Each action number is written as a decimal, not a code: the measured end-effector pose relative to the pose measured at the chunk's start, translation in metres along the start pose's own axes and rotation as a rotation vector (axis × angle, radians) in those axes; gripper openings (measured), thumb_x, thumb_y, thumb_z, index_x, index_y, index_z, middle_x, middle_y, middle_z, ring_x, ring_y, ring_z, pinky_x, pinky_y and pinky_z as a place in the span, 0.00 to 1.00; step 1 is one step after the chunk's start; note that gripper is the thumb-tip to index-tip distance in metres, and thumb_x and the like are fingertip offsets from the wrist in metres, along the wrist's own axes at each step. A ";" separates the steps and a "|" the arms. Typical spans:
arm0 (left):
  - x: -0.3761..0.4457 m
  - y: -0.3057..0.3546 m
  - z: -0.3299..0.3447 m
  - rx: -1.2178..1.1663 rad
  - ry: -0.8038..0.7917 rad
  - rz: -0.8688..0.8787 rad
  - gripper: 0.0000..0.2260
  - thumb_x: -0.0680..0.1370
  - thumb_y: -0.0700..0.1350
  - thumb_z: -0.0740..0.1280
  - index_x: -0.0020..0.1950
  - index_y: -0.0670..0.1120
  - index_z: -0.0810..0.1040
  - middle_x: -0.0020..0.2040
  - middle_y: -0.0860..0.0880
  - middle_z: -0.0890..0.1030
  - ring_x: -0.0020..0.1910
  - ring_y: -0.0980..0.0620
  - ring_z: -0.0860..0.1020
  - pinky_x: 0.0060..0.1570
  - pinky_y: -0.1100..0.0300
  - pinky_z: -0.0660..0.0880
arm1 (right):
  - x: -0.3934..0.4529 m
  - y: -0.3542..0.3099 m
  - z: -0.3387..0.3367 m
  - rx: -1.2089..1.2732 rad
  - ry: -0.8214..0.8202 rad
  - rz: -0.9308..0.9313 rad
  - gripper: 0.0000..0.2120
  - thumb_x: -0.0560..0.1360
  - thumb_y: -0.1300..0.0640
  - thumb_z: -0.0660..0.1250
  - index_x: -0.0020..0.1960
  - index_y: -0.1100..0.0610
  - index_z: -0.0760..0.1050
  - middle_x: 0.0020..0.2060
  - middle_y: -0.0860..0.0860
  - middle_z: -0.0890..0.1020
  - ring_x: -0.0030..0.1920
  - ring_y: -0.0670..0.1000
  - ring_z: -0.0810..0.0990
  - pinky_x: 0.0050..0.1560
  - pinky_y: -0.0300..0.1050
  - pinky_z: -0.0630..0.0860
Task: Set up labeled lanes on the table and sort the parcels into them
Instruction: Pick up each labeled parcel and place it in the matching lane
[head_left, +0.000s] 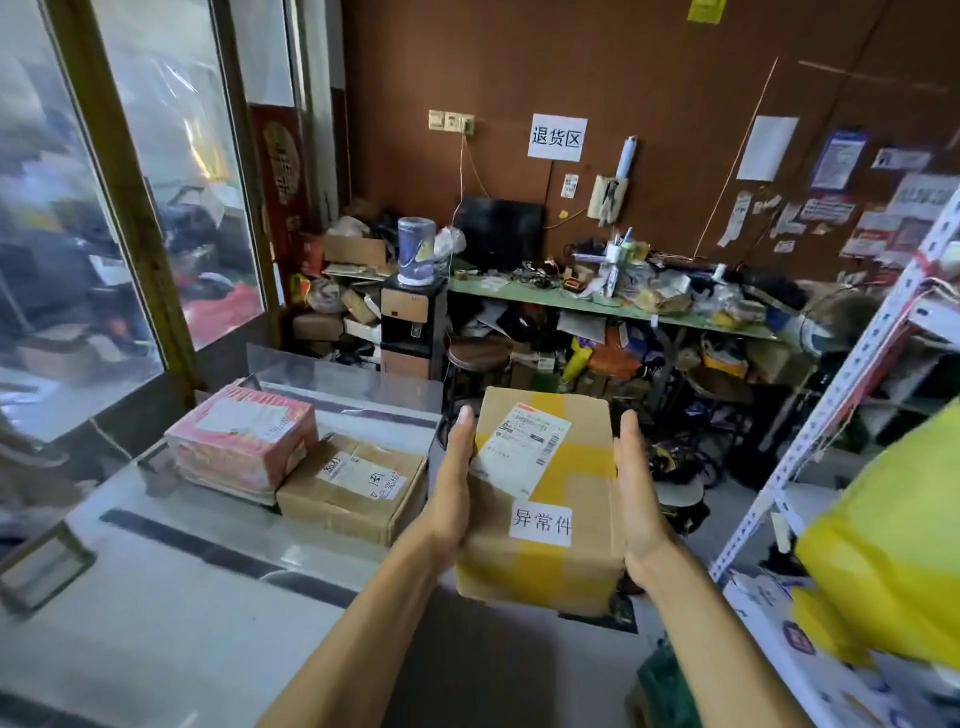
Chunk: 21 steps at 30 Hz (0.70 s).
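Head view, parcel: a brown cardboard box (540, 499) with yellow tape is being carried in the air between both hands, just off the right edge of the table (171, 582), not touching it. On its top are sitting a white shipping label (522, 447) and a smaller white paper tag (542, 524) reading 异常件.
Head view, left hand: the left hand (451, 493) is pressing flat against the left side of the box, fingers straight and together, pointing away from the person.
Head view, right hand: the right hand (640, 499) is pressing the right side in the same manner, fingers straight, not curled round the box.
Head view, table: two more parcels are lying on the table, touching each other: a pink box (241, 441) at the left and a lower brown carton (353, 488) at its right, near the left hand. Dark strips (208, 545) are running across the glossy table surface.
Head view, background: a white wall sign (557, 137) reading 退货区 is hanging above a cluttered green workbench (597, 306). A water dispenser (413, 312) is standing left of it.
Head view, right side: a white metal shelf (852, 374) is standing there, with a yellow bag (893, 561) in front, close to the camera.
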<state>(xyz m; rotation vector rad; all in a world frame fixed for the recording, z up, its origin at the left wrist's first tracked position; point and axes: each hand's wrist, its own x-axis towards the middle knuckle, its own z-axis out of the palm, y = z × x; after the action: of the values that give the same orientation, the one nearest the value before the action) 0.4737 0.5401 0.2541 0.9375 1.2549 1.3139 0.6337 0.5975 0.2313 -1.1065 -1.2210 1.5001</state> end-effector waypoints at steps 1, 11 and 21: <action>0.011 0.003 0.001 0.002 -0.005 -0.003 0.19 0.85 0.58 0.44 0.47 0.56 0.71 0.29 0.63 0.80 0.26 0.72 0.77 0.27 0.79 0.71 | 0.010 -0.005 0.002 -0.014 0.021 0.004 0.20 0.81 0.31 0.48 0.57 0.39 0.73 0.41 0.35 0.87 0.41 0.34 0.84 0.44 0.34 0.82; 0.159 -0.015 0.011 -0.060 0.154 -0.076 0.21 0.84 0.63 0.47 0.44 0.59 0.75 0.28 0.63 0.81 0.27 0.70 0.79 0.43 0.64 0.68 | 0.157 -0.027 -0.009 -0.049 -0.092 0.041 0.20 0.85 0.39 0.44 0.71 0.42 0.65 0.51 0.37 0.83 0.31 0.35 0.79 0.32 0.29 0.75; 0.286 -0.033 0.032 -0.215 0.508 -0.043 0.24 0.81 0.67 0.50 0.52 0.59 0.82 0.48 0.56 0.87 0.49 0.54 0.85 0.66 0.54 0.73 | 0.364 -0.012 -0.029 -0.062 -0.541 0.157 0.23 0.80 0.32 0.46 0.56 0.42 0.75 0.49 0.42 0.87 0.42 0.38 0.86 0.43 0.40 0.78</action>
<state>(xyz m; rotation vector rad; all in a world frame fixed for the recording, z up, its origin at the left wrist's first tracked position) 0.4670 0.8226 0.1929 0.4313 1.4627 1.6770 0.5855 0.9580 0.2020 -0.8754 -1.5770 1.9744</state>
